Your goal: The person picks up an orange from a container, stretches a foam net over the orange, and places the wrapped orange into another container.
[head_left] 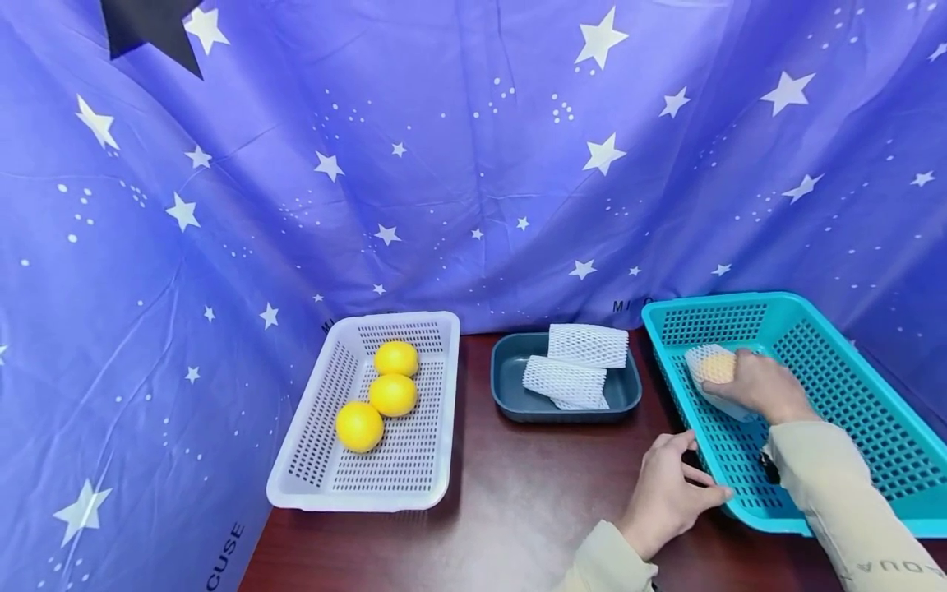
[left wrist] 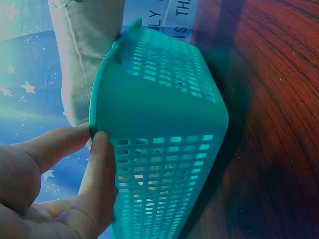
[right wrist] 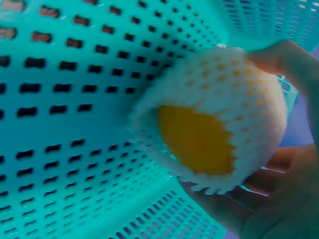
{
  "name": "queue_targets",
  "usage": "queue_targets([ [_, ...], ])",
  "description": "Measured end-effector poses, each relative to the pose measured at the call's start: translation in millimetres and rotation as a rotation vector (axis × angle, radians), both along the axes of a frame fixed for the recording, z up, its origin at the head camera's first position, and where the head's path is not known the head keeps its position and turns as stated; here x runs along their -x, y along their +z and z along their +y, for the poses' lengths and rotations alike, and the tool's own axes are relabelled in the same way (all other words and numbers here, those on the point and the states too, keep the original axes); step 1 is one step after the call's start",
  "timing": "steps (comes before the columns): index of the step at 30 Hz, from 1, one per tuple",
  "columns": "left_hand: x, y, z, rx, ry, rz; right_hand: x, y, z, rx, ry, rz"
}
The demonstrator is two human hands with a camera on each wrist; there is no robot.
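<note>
The right hand (head_left: 769, 388) grips one netted fruit (head_left: 714, 367); the left hand (head_left: 668, 493) pinches the teal basket (head_left: 765, 520) by its rim. Three yellow fruits (head_left: 394, 395) lie bare, loose nets (head_left: 588, 345) unfilled.

1. Yellow fruit (right wrist: 197, 142): largely hidden by foam net (right wrist: 254, 119).
2. Right hand (right wrist: 289, 196): cut off, right edge, right wrist view.
3. Teal basket (head_left: 858, 386): right corner cropped, head view.
4. Black star (head_left: 151, 29): top cropped.
</note>
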State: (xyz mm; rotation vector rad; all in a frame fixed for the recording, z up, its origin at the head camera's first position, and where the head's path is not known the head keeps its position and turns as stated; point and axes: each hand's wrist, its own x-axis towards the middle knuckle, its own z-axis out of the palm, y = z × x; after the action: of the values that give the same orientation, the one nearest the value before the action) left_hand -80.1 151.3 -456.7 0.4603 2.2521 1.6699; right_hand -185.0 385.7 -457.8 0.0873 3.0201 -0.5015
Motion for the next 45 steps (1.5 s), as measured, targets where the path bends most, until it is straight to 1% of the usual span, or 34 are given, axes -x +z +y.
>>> queue_targets([
  [4, -1.5, -0.7, -0.1, 0.012, 0.005, -0.001, -2.9, -1.7, 0.4, -0.007, -0.001, -0.063],
  [8, -2.2, -1.7, -0.6, 0.018, 0.002, 0.017, -5.9, 4.0, -1.7, -0.003, -0.005, -0.125],
  [13, 0.2, -2.0, 0.0, 0.017, -0.011, 0.028, -9.9, 19.3, -2.0, -0.006, 0.019, -0.127],
  [15, 1.3, -1.6, 0.4, 0.032, -0.017, 0.037, -11.9, 25.0, -1.5, -0.012, 0.025, -0.121],
  [21, 1.1, 0.1, 1.1, 0.047, -0.040, 0.043, -21.0, 36.1, -1.9, -0.021, 0.017, -0.105],
  [25, 0.8, -1.1, -2.0, 0.097, -0.049, 0.085, -26.5, 43.3, -9.4, -0.021, 0.020, -0.094],
  [28, 0.3, -1.2, -6.2, 0.150, -0.038, 0.152, -31.1, 51.3, -19.5, -0.019, 0.034, -0.068],
  [31, 1.0, 1.3, -12.8, 0.160, -0.010, 0.206, -36.8, 60.2, -32.9, -0.023, 0.051, -0.027],
  [33, 2.0, 3.8, -19.5, 0.157, 0.012, 0.229, -40.6, 64.4, -42.5, -0.023, 0.062, 0.010],
  [37, 7.2, 9.0, -34.7, 0.160, 0.048, 0.226, -47.7, 69.7, -59.9, -0.025, 0.091, 0.104],
  [41, 12.9, 10.4, -48.5, 0.150, 0.081, 0.217, -53.8, 68.9, -73.5, -0.022, 0.126, 0.193],
  [45, 14.9, 7.9, -61.3, 0.141, 0.094, 0.229, -61.7, 62.1, -85.2, 0.026, 0.125, 0.201],
])
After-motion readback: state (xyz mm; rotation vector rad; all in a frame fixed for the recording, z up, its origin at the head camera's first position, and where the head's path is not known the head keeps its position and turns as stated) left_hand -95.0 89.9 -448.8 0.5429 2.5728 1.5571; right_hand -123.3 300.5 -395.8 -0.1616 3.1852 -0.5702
